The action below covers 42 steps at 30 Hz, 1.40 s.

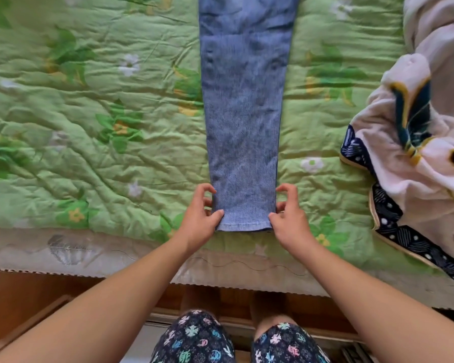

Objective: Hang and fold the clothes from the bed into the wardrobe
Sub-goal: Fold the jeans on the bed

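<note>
2 hands meet at the near hem of 1 pair of jeans [244, 113], which lies flat on the bed [89, 127], apparently with 1 leg stacked on the other. Its long axis runs straight away from the person: hem nearest the bed's edge, waist beyond the top of the view. The left hand [198, 218] pinches the hem's left corner, thumb on top and fingers curled at the side edge. The right hand [290, 221] mirrors it at the right corner, so each grip is closed on denim. Both hands are equally near, and the garment's whole length lies ahead of them, so a fold would likely carry the hem forward along that axis. Also present is 1 crumpled pale garment [425, 153], well apart to the right. The wardrobe is not in view.
</note>
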Tool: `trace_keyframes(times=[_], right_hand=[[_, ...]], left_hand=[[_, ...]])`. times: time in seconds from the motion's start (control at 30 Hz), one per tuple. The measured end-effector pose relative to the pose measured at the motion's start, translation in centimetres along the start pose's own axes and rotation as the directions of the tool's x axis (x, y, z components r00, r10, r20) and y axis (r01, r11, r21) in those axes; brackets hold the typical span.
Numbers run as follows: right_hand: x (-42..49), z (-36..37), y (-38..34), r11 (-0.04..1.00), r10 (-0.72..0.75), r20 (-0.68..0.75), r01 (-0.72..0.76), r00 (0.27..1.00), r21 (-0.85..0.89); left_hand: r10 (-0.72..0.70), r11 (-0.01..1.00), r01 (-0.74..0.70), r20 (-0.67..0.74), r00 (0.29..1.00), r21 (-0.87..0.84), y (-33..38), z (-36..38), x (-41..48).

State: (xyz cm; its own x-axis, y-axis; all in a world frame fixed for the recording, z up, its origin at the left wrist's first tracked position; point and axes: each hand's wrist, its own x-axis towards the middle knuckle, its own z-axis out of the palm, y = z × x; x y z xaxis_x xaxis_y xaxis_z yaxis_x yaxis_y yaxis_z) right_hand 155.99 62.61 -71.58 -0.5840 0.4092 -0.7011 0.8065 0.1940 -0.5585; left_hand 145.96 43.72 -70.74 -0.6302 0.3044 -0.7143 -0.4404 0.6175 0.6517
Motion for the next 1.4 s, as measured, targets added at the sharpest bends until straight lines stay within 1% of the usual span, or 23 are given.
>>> trace_keyframes(times=[0.07,0.13,0.17,0.23,0.3,0.33,0.37,0.4,0.43,0.47,0.53,0.6,0.67,0.73,0.8,0.87,0.9,0.97,1.03,1.1,1.2,1.27,1.4], right_hand=[[-0.4,-0.6,-0.3,0.994,-0.082,0.062,0.086,0.995,-0.061],[-0.4,-1.3,-1.1,0.99,-0.122,0.084,0.127,0.989,-0.066],[-0.4,-1.7,-1.7,0.988,-0.142,0.083,0.147,0.986,-0.056],[-0.2,-3.0,-3.0,0.949,-0.301,0.05,0.304,0.952,-0.089],[0.4,-4.3,-4.1,0.809,-0.552,0.029,0.544,0.833,-0.223],[0.9,-4.9,-4.7,0.747,-0.622,0.024,0.603,0.783,-0.279],[1.7,-5.5,-5.5,0.716,-0.655,0.006,0.624,0.755,-0.312],[2.6,-6.0,-6.4,0.707,-0.672,-0.033,0.629,0.739,-0.323],[3.6,-6.4,-7.5,0.718,-0.672,-0.083,0.621,0.736,-0.315],[4.8,-6.7,-8.8,0.755,-0.643,-0.13,0.596,0.755,-0.273],[7.6,-7.2,-12.0,0.861,-0.508,-0.17,0.502,0.844,-0.078],[10.7,-7.6,-14.7,0.905,-0.338,-0.12,0.357,0.934,0.233],[13.5,-7.5,-15.9,0.897,-0.218,0.006,0.197,0.976,0.396],[14.6,-6.7,-15.2,0.913,-0.109,0.165,0.033,0.98,0.407],[14.6,-5.6,-13.4,0.931,-0.065,0.205,-0.015,0.977,0.366],[14.1,-5.0,-11.7,0.969,-0.087,0.119,0.056,0.989,0.241],[13.8,-4.9,-11.0,0.985,-0.128,0.069,0.118,0.989,0.127],[13.2,-4.6,-10.2,0.97,-0.221,0.04,0.224,0.974,-0.098],[12.5,-4.5,-9.8,0.943,-0.279,0.009,0.276,0.96,-0.185],[11.9,-4.5,-9.8,0.936,-0.319,-0.042,0.307,0.947,-0.174],[11.5,-4.2,-9.1,0.974,-0.228,-0.04,0.228,0.973,-0.015],[10.9,-3.6,-7.8,0.989,-0.124,0.042,0.12,0.991,0.09],[8.4,-1.5,-3.8,0.985,0.046,0.217,-0.081,0.975,0.154]], left_hand=[[0.103,0.988,-0.105,0.026,0.994,0.115,0.0,0.1,-0.4],[0.169,0.966,-0.173,0.034,0.985,0.193,0.4,-0.4,-0.8],[0.242,0.938,-0.24,0.026,0.97,0.252,0.7,-1.0,-0.7],[0.476,0.804,-0.442,0.016,0.88,0.397,1.7,-2.8,0.1],[0.677,0.609,-0.595,0.047,0.734,0.525,3.5,-4.9,1.6],[0.745,0.515,-0.64,0.072,0.664,0.57,4.4,-5.8,2.5],[0.782,0.457,-0.663,0.086,0.617,0.593,5.4,-6.5,3.5],[0.789,0.459,-0.67,0.078,0.609,0.584,6.4,-6.9,4.4],[0.768,0.525,-0.667,0.045,0.639,0.529,7.5,-7.1,5.3],[0.717,0.635,-0.652,-0.002,0.697,0.415,8.8,-7.2,6.3],[0.53,0.848,-0.527,-0.061,0.846,0.061,11.7,-7.2,8.8],[0.325,0.906,-0.325,-0.044,0.945,-0.27,13.9,-7.3,11.7],[0.135,0.899,-0.101,0.05,0.99,-0.427,14.2,-7.1,14.1],[0.021,0.919,0.032,0.13,0.991,-0.393,12.9,-5.8,14.5],[0.0,0.939,0.042,0.122,0.992,-0.341,10.8,-4.4,13.8],[0.027,0.941,0.001,0.076,0.997,-0.339,9.1,-3.9,12.9],[0.051,0.944,-0.025,0.07,0.996,-0.328,8.5,-3.8,12.5],[0.088,0.964,-0.064,0.08,0.993,-0.259,7.8,-3.7,11.8],[0.096,0.975,-0.079,0.074,0.993,-0.21,7.6,-3.7,11.2],[0.098,0.977,-0.085,0.054,0.994,-0.198,7.8,-3.8,10.9],[0.079,0.986,-0.073,0.038,0.996,-0.149,7.4,-4.0,10.6],[0.037,0.992,-0.03,0.054,0.998,-0.119,6.3,-3.7,9.5],[-0.058,0.992,0.068,0.096,0.994,-0.103,2.7,-2.2,5.8]])
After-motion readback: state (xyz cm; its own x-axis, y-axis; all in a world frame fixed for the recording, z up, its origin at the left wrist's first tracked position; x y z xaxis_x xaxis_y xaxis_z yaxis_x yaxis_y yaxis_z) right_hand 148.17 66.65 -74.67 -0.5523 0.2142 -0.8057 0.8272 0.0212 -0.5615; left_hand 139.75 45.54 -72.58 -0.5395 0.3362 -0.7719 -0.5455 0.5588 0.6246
